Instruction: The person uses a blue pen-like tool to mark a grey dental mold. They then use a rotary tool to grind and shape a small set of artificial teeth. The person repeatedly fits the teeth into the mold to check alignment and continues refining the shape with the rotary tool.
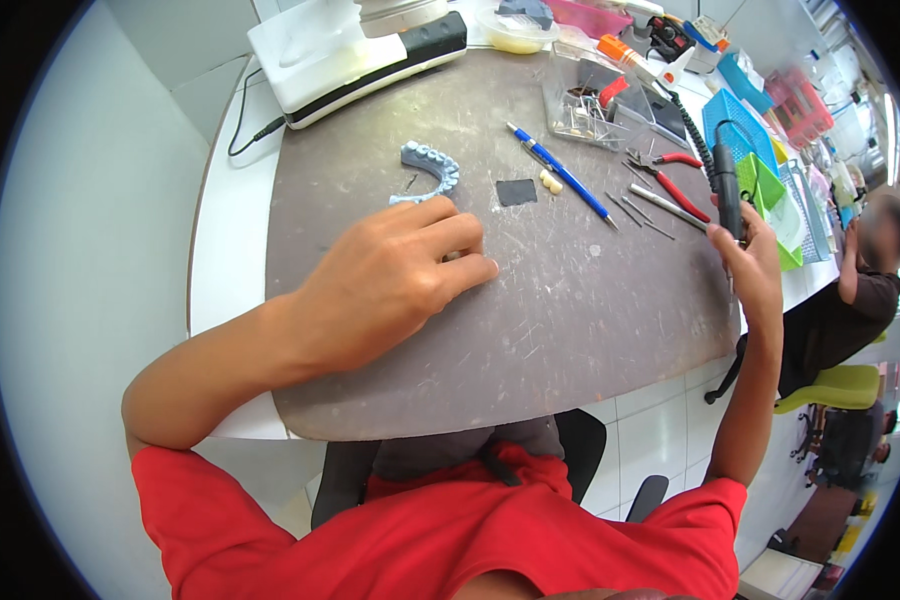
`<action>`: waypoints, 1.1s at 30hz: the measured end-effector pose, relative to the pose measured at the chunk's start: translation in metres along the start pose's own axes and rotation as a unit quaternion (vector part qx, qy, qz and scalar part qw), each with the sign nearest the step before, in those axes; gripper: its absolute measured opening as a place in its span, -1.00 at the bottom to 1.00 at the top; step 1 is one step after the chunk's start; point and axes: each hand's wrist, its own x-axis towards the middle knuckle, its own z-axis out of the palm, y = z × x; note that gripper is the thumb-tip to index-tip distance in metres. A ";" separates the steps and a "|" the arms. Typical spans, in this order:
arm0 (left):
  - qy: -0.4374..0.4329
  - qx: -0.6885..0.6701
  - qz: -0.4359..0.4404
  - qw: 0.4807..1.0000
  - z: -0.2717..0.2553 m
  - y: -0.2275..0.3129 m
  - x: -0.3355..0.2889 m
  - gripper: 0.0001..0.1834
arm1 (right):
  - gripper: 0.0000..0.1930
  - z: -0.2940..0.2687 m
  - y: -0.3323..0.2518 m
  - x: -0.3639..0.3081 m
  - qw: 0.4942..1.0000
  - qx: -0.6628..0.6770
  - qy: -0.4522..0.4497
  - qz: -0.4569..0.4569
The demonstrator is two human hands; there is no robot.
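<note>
My left hand [395,265] rests on the brown tabletop with its fingers curled; a small bit of something may show between thumb and forefinger, too hidden to name. Just beyond its knuckles lies a blue-grey dental arch model [446,172]. My right hand [755,262], at the table's right edge, grips a black rotary handpiece [727,190] with a coiled cord, held upright. Between the hands lie a small dark square sheet [517,192], cream tooth-like pieces [550,182] and a blue mechanical pencil [565,177].
Red-handled pliers [678,190] and thin metal tools [650,215] lie near the handpiece. A clear box [595,105] of small parts stands at the back. A white device [360,75] fills the back left. Green and blue baskets [760,185] line the right. Another person [860,290] sits beyond.
</note>
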 end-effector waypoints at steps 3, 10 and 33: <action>0.049 -0.037 -0.055 0.997 -0.003 0.001 0.000 -0.79 | -0.48 0.001 0.020 0.014 0.995 -0.086 0.009 -0.053; 0.144 -0.130 -0.206 0.959 -0.029 -0.014 0.003 -0.91 | -0.53 0.015 -0.015 0.036 0.964 -0.243 0.028 -0.103; 0.174 -0.336 -0.314 0.871 -0.022 -0.043 -0.002 -0.77 | -0.30 0.161 -0.137 0.013 0.868 -0.068 -0.131 -0.474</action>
